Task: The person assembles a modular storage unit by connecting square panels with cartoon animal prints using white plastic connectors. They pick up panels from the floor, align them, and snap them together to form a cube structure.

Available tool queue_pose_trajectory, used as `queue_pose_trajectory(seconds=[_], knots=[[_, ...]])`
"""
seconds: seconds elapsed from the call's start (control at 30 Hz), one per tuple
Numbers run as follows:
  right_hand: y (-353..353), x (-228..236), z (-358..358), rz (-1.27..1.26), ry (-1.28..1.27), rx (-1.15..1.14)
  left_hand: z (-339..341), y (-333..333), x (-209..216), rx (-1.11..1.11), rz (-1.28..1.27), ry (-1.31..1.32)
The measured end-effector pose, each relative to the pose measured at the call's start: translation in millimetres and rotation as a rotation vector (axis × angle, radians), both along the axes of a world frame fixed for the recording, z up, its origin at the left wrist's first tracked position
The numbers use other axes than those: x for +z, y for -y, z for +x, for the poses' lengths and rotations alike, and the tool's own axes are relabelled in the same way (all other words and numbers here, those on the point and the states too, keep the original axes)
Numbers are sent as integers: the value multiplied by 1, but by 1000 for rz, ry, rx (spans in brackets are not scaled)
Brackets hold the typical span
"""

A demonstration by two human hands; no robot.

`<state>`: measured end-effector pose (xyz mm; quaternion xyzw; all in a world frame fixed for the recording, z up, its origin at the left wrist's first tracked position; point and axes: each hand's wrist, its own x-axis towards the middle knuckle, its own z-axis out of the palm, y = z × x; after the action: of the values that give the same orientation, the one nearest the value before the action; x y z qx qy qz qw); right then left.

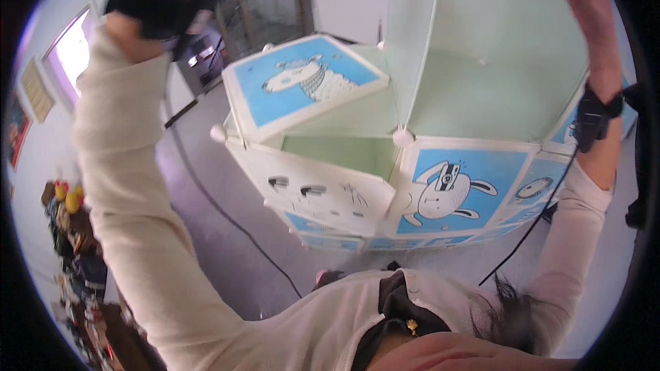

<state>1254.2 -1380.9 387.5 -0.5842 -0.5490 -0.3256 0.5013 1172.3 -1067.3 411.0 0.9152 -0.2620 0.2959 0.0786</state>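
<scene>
Closest, sweater: cream (pixel 295 316), over a dark collar, across the bottom of the frame, a small gold pendant (pixel 412 328) at lower centre.
Left arm (pixel 130 165): rises along the left side to a black wristband (pixel 158 10); the left hand is past the top edge, so I cannot tell how its fingers stand or what they hold.
Right hand (pixel 592 17): upper right, just beside the edge of the cabinet's pale green panels; the fingers run out at the top, so how far they open, and whether they grip a panel, I cannot tell.
Cabinet (pixel 481 99): centre to upper right, its top section open toward the viewer.
Doors: a blue one with a woolly animal (pixel 309 82) lies on the cabinet's upper left; a white one (pixel 323 189) stands ajar below it; a blue one with a rabbit (pixel 454 192) sits at centre right.
Floor (pixel 220 199): greyish violet, left of centre.
Background: yellow toy (pixel 73 199) at far left, bright window (pixel 72 48) at upper left.
</scene>
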Motion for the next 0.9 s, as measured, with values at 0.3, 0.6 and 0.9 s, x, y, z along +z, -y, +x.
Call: queue_pose_trajectory(seconds=[0.3,0.6,0.9], knots=[[-48,-8,38,-59,-124,-26,160,39,-15,-571,-494,135],[-58,-13,54,-93,-344,347,189,63,-49,-655,-704,27],[-61,-11,61,-94,-325,281,199,73,-61,-714,-742,284]])
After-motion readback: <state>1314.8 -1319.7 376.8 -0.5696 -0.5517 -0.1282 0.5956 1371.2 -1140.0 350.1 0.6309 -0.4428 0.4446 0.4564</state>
